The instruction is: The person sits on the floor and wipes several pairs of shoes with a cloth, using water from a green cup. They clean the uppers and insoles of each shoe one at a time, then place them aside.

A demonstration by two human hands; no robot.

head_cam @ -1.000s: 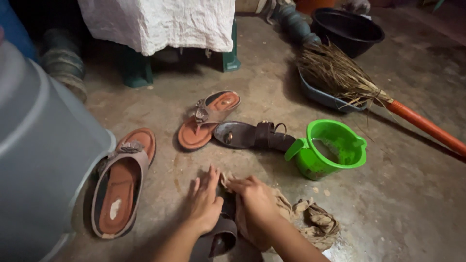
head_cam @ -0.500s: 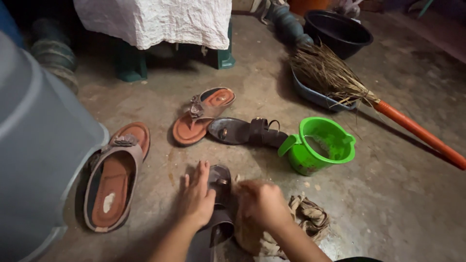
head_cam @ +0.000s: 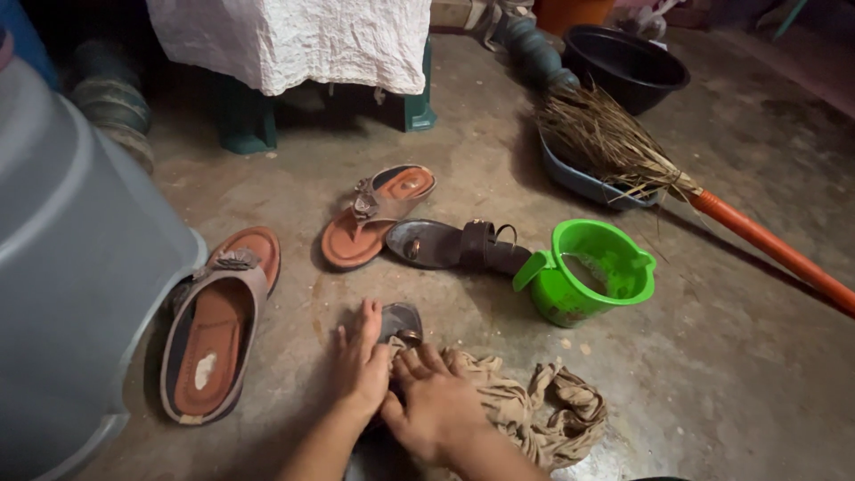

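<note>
Nearest the camera, the left hand (head_cam: 359,363) lies flat with fingers spread on a dark sandal (head_cam: 400,322) on the concrete floor (head_cam: 730,356), only the sandal's toe end showing past the fingers. Just beside it, the right hand (head_cam: 434,401) presses down, fingers extended, on a crumpled tan rag (head_cam: 534,414) that lies against the sandal and bunches out to the right. To the left, a brown sandal with an orange-brown insole (head_cam: 214,334) sits against a large grey tub (head_cam: 71,267). Further out, a second dark sandal with a buckled strap (head_cam: 454,245) lies beside a tilted brown thong sandal (head_cam: 374,216), with a green plastic jug (head_cam: 592,272) just to the right. Beyond these, a straw broom with an orange handle (head_cam: 641,165) rests across a blue dustpan (head_cam: 583,183), near a black basin (head_cam: 623,67). A white cloth (head_cam: 294,40) drapes over a green stool (head_cam: 240,120).
</note>
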